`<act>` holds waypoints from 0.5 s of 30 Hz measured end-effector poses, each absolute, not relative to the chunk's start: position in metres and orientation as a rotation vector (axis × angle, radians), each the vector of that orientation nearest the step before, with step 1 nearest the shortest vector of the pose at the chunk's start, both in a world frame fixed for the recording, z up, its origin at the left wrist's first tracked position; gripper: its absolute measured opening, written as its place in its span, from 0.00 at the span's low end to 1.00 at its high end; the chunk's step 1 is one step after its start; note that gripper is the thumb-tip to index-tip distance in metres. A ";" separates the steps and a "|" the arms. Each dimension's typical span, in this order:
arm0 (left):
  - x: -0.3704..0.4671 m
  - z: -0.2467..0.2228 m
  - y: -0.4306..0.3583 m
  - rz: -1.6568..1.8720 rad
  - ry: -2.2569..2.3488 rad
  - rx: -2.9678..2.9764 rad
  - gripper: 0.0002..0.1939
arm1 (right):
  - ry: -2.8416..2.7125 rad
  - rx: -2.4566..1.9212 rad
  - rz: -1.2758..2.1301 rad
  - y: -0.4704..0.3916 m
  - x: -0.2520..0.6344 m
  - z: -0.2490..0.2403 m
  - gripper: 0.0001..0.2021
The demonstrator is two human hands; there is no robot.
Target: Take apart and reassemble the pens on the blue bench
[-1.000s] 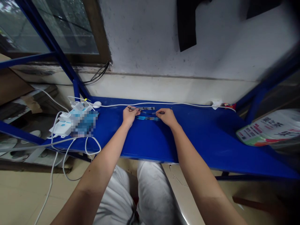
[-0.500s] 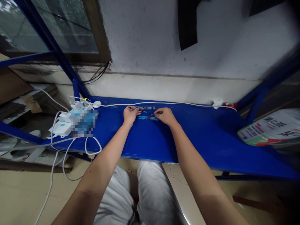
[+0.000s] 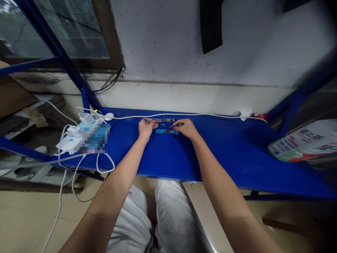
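Note:
My left hand (image 3: 146, 128) is closed on a dark, slim pen (image 3: 149, 121) above the blue table (image 3: 168, 158). A short gap to the right, my right hand (image 3: 186, 128) pinches another dark pen-like piece (image 3: 178, 124), its thin tip pointing left. Clear and black pens (image 3: 167, 120) lie side by side just behind the hands. In front of the fingers lie pens with light blue parts (image 3: 165, 131), their right end close under my right hand. The small parts between the fingertips are too small to make out.
At the left stand a white power strip (image 3: 68, 142) and a pixelated blue item (image 3: 97, 136), with looping white cables (image 3: 105, 171). A white cable (image 3: 184, 114) runs along the back edge. A labelled package (image 3: 302, 142) lies at the right, and a small red packet (image 3: 261, 116) sits behind.
My right hand has shifted very slightly left and up, and its dark piece with it. My left hand stays nearly where it was, still holding the pen.

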State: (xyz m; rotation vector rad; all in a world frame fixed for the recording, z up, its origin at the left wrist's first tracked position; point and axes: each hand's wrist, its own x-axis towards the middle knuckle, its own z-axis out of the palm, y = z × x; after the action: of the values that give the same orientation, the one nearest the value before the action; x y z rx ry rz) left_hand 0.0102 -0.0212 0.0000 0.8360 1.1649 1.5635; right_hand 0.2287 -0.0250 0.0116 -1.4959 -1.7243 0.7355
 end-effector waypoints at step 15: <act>0.008 0.002 -0.023 1.574 1.121 0.843 0.09 | -1.712 -1.558 0.691 -0.022 0.236 0.009 0.09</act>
State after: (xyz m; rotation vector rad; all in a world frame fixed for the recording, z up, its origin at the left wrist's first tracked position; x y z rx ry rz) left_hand 0.0084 -0.0228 0.0016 0.8429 1.1212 1.5744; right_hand 0.2357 -0.0216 0.0095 -1.5578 -1.7118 0.6914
